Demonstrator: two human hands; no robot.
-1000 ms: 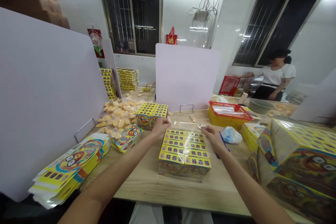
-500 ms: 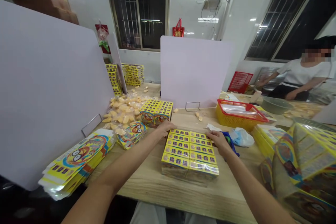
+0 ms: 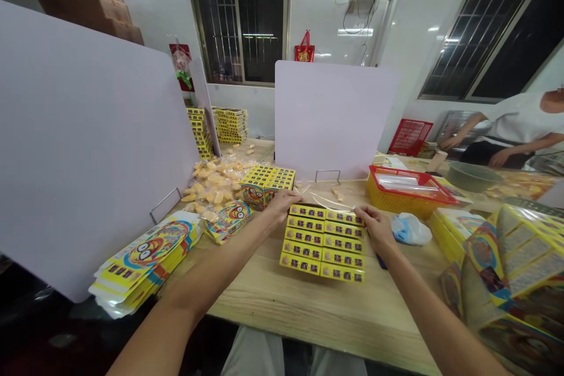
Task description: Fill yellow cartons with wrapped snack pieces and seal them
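A block of small yellow printed boxes (image 3: 324, 241), stacked in two columns and covered by clear plastic film, is between my hands above the table. Its top faces me and its far edge looks raised. My left hand (image 3: 282, 204) is closed at the far left corner, fingers pinching the clear film (image 3: 328, 198). At the far right corner, my right hand (image 3: 374, 226) pinches the same film, which stretches in a shiny arc between both hands. Another block of yellow boxes (image 3: 268, 179) stands just beyond my left hand.
Flattened printed cartons (image 3: 145, 252) lie at left, by a pile of wrapped yellow pieces (image 3: 215, 182). White panels (image 3: 330, 111) stand at the back and left. A red-and-yellow basket (image 3: 396, 191), blue-white plastic bag (image 3: 410, 229) and packed boxes (image 3: 520, 270) are at right. A person (image 3: 515, 123) stands beyond.
The block's far edge has tipped up, and its near side no longer shows. The film now arcs visibly between my hands. The view has shifted slightly.
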